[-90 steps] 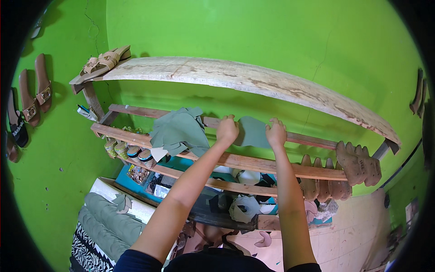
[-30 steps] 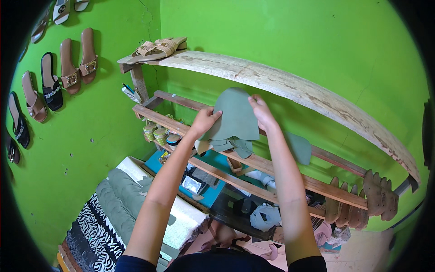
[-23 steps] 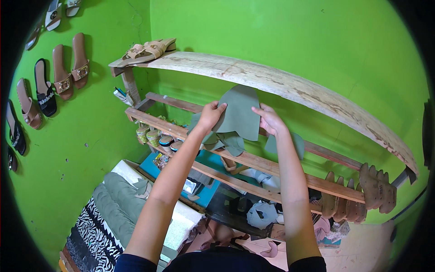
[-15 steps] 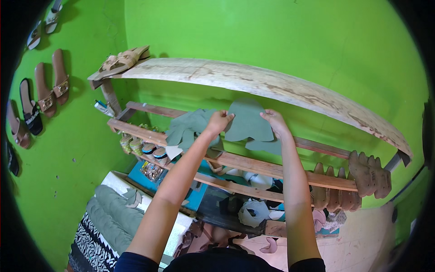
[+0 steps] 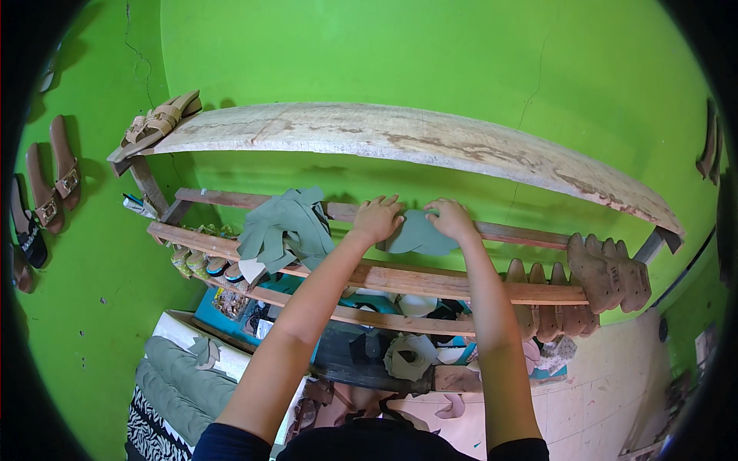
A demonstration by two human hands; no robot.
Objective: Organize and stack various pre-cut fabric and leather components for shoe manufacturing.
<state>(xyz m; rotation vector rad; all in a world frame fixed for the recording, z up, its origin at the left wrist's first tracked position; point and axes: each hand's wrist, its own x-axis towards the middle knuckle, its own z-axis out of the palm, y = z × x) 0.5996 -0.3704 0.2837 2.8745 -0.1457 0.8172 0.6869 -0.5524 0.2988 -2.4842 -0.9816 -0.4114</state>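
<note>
**Green cut pieces under both hands on the slatted rack**

Green-grey material, cut to shape, is the item in hand. Nearest the viewer, lower centre of the frame, two bare forearms rise from dark sleeves. At lower left lies a folded stack of grey-green sheet (image 5: 173, 380) on a white surface. Beyond the forearms, mid-frame, stands a wooden slatted rack (image 5: 430, 280) with assorted scraps below it. The left hand (image 5: 377, 219) rests palm down at the left edge of a flat green piece (image 5: 419, 234), fingers together and slightly curled. The right hand (image 5: 452, 217) presses on the same piece's upper right edge, fingers bent over it. The piece lies on the rack's upper slats, centre of frame. A loose heap of green cut pieces (image 5: 283, 227) sits just left of it. Wooden shoe lasts (image 5: 607, 273) hang at the rack's right end. Above runs a worn plank shelf (image 5: 415, 142), with a tan sandal (image 5: 157, 123) at its left end. Behind all is a green wall (image 5: 384, 54), carrying brown sandals (image 5: 54, 173) at far left.
</note>
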